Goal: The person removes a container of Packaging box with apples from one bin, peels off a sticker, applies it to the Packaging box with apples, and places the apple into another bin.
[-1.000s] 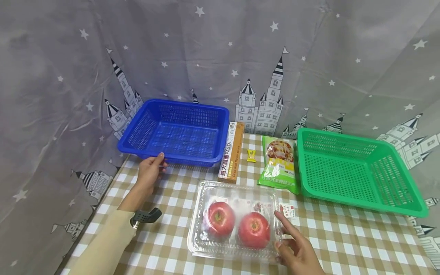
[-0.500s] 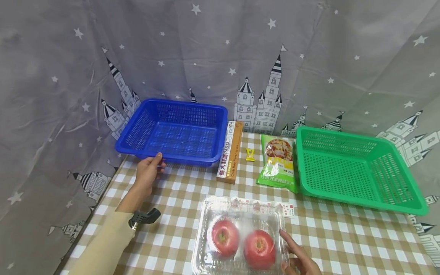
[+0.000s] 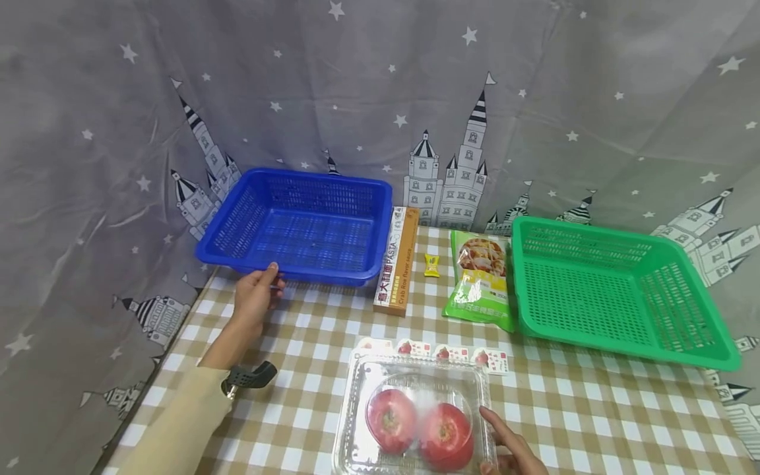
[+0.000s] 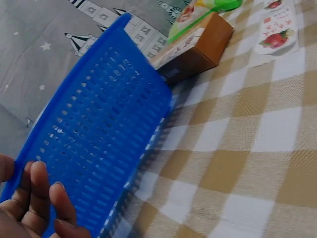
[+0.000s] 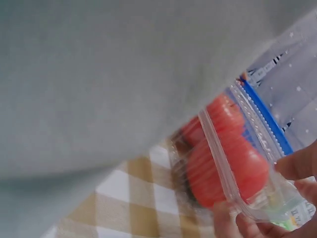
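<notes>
My left hand [image 3: 255,293] grips the front rim of the empty blue basket [image 3: 309,237] at the back left, thumb on top. In the left wrist view its fingers [image 4: 34,203] curl round the blue basket [image 4: 99,148] wall. My right hand [image 3: 505,452] holds the right edge of a clear plastic box [image 3: 415,361] at the near edge of the table. Two red apples [image 3: 390,420] lie side by side inside it. In the right wrist view the fingers [image 5: 297,166] pinch the clear box [image 5: 218,134] beside the apples [image 5: 228,163]; grey cloth hides the upper left.
An empty green basket [image 3: 594,290] stands at the right. Between the baskets lie a pasta box [image 3: 398,260], a small yellow candy [image 3: 432,265] and a green food packet [image 3: 482,280]. A strip of stickers [image 3: 439,351] lies just behind the clear box. A starred grey curtain surrounds the checked table.
My right hand has drawn the clear box with the apples toward me, which uncovers the sticker strip. My left hand stays on the blue basket's rim.
</notes>
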A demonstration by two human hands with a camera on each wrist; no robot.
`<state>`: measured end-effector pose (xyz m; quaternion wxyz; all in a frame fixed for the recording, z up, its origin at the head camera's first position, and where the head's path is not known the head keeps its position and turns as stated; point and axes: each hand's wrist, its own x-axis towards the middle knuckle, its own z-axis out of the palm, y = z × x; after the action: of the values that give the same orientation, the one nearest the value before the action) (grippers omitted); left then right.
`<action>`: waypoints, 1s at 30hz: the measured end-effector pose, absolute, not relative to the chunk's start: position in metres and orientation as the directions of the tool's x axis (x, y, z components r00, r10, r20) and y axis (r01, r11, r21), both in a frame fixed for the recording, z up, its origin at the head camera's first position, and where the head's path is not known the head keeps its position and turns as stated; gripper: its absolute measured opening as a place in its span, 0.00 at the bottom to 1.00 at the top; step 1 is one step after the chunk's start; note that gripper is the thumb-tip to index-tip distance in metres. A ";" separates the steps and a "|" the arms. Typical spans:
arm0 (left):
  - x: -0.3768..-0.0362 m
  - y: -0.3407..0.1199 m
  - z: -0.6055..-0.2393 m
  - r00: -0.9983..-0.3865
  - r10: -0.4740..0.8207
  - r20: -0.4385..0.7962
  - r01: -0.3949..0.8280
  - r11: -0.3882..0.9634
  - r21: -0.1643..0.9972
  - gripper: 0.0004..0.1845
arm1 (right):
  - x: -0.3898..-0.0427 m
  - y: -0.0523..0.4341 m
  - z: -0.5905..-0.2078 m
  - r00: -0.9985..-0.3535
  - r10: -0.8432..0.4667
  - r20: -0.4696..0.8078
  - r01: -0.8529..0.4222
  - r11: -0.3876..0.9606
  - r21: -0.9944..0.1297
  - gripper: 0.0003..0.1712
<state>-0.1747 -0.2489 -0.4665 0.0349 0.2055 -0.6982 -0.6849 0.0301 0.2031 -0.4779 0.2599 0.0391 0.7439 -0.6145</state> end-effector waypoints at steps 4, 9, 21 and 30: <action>-0.173 -0.244 -0.470 -0.919 -0.345 -0.192 -0.204 0.000 0.979 0.23 | 0.032 0.192 -0.469 -0.907 -0.077 -0.414 0.357 0.380 -0.853 0.34; -0.163 -0.228 -0.478 -0.969 -0.240 -0.062 -0.104 0.167 0.980 0.22 | 0.026 0.185 -0.452 -0.934 0.087 -0.347 0.350 0.426 -0.835 0.24; -0.143 -0.182 -0.503 -0.932 0.341 0.124 0.330 0.655 0.680 0.15 | -0.011 0.171 -0.420 -0.932 -0.096 0.349 -0.336 0.586 -0.737 0.29; -0.140 -0.165 -0.505 -0.891 0.447 0.083 0.431 0.774 0.464 0.19 | -0.045 0.144 -0.399 -0.910 -0.263 0.321 -0.415 0.553 -0.722 0.20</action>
<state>-0.1398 -0.1655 -0.5054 -0.0158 -0.2332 -0.9416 -0.2425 -0.0451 0.1443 -0.3992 -0.0881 -0.1933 0.8769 -0.4312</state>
